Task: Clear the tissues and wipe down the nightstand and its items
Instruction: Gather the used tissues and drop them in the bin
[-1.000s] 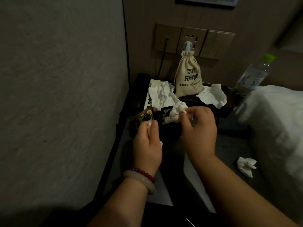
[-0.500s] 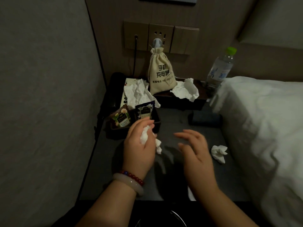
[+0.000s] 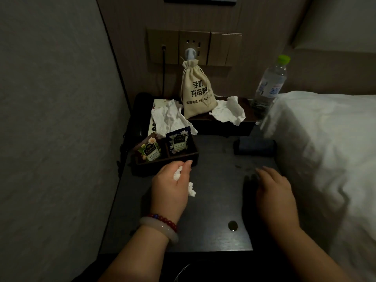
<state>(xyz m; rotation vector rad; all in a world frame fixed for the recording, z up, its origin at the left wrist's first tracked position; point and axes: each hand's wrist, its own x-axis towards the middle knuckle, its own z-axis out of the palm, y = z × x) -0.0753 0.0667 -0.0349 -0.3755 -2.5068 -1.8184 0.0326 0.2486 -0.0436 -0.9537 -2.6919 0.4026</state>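
White crumpled tissue sits clenched in the left hand, likely gathered for binning; the right hand hovers flat and released over the tabletop. Two loose tissues flank the cloth pouch, upper centre.

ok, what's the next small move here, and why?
Probably reach the right hand forward to the crumpled tissue on the raised shelf, right of the drawstring pouch. That hand is open with nothing visible in it, and it is on that side. The left hand already grips a tissue wad.
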